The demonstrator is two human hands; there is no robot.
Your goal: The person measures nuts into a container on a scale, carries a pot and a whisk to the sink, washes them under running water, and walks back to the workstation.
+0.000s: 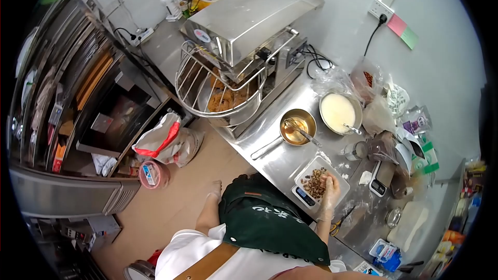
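Observation:
My right hand, in a clear plastic glove, reaches into a white tray of brown chopped nuts. Its fingers are curled together at the right side of the nuts, closed on some of them. The tray sits on a digital kitchen scale, whose display shows at the front. My left hand, also gloved, hangs beside my dark green apron, away from the table. It touches nothing I can see, and its fingers are too small and blurred to read.
A mixer holds brown dough in its bowl. On the steel table stand a saucepan with a whisk, a bowl of creamy white liquid, a glass jar, another scale, scissors and bags. A pink bucket stands on the floor.

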